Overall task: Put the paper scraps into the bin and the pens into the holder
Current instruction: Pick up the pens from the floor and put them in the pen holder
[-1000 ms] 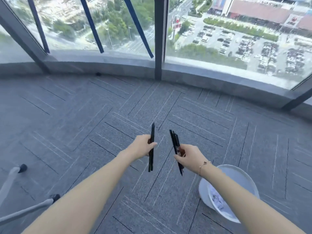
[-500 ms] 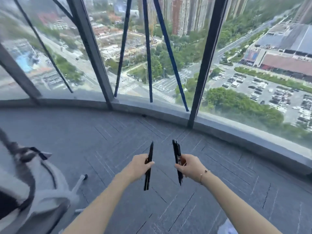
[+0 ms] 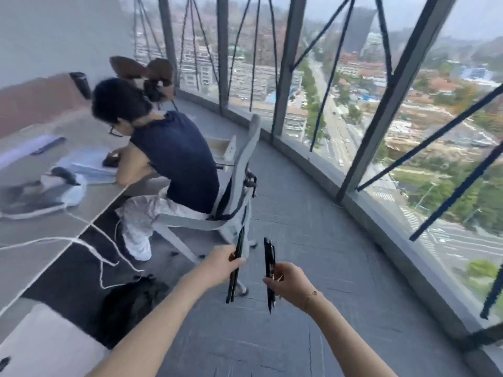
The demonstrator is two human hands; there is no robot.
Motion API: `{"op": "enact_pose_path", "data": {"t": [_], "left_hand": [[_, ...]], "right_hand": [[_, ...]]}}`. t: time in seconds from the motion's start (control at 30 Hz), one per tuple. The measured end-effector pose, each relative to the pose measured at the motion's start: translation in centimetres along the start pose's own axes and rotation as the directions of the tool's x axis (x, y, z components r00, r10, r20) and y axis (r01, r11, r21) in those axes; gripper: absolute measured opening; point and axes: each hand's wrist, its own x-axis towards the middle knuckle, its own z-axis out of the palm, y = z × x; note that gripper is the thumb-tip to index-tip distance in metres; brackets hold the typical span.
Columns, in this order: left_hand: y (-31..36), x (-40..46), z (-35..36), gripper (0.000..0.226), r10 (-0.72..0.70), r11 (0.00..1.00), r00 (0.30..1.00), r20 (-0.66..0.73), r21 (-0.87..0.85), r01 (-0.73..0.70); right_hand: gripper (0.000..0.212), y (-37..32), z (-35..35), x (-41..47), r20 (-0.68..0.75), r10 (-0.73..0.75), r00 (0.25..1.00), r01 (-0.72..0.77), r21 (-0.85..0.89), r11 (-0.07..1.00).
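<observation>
My left hand [image 3: 221, 263] grips a pair of black pens [image 3: 235, 268] held upright in front of me above the grey carpet. My right hand [image 3: 288, 282] pinches a second bundle of black pens [image 3: 269, 263], also upright, a short way to the right of the first. The two hands are apart and do not touch. No bin, holder or paper scraps show in this view.
A person sits on a grey office chair [image 3: 239, 186] straight ahead, leaning over a desk [image 3: 54, 232] at the left with papers and white cables. A black bag [image 3: 128, 303] lies on the floor by the desk. Curved windows [image 3: 367, 104] run along the right.
The view has swung left and up from the carpet and the white bin to the desk and the seated person. Both hands keep their pens in the same upright hold.
</observation>
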Motion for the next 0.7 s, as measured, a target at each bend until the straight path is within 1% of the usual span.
{"op": "enact_pose_path", "data": {"t": [0.03,0.07,0.13,0.2,0.23,0.3,0.37,0.5,0.57,0.7], "left_hand": [[-1.4,-1.8,-1.2,0.026,-0.044,0.999,0.998,-0.05,-0.027,0.042],[-2.9,-3.7,-2.4,0.023,-0.092,0.994,0.991,-0.097,-0.059,0.087],[-6.3,-7.8,-4.7,0.02,-0.191,0.979,0.965,-0.182,-0.113,0.173],[-9.6,-12.1,-7.0,0.019,-0.285,0.955,0.92,-0.269,-0.16,0.249],[-11.2,-14.2,-7.9,0.017,-0.329,0.941,0.891,-0.313,-0.187,0.282],[-14.3,-18.2,-9.6,0.012,-0.418,0.904,0.824,-0.381,-0.268,0.334],[-17.6,-21.8,-10.9,0.014,-0.507,0.857,0.751,-0.423,-0.339,0.387],[-23.9,-28.3,-13.7,0.021,-0.644,0.765,0.566,-0.515,-0.459,0.452],[-26.9,-31.2,-15.1,0.022,-0.68,0.733,0.499,-0.537,-0.489,0.472],[-32.9,-37.1,-18.5,0.025,-0.748,0.661,0.391,-0.536,-0.553,0.508]], "right_hand": [[0.025,-1.5,1.4,0.4,0.038,-0.043,0.998,0.044,-0.029,0.999],[0.024,-3.0,2.9,0.7,0.08,-0.08,0.994,0.086,-0.064,0.994],[0.014,-6.1,6.2,1.0,0.175,-0.155,0.972,0.176,-0.11,0.978],[0.007,-9.5,9.7,1.1,0.265,-0.218,0.939,0.259,-0.13,0.957],[0.008,-11.1,11.5,1.1,0.316,-0.247,0.916,0.304,-0.145,0.941],[0.017,-14.4,15.4,1.1,0.422,-0.28,0.863,0.383,-0.182,0.906],[0.012,-17.8,19.1,0.6,0.49,-0.319,0.811,0.452,-0.18,0.874],[0.024,-24.3,27.1,-0.5,0.588,-0.374,0.718,0.542,-0.135,0.829],[0.024,-27.6,31.0,-1.0,0.637,-0.401,0.658,0.605,-0.13,0.786],[0.014,-33.6,38.3,-1.7,0.719,-0.418,0.555,0.653,-0.065,0.754]]}}
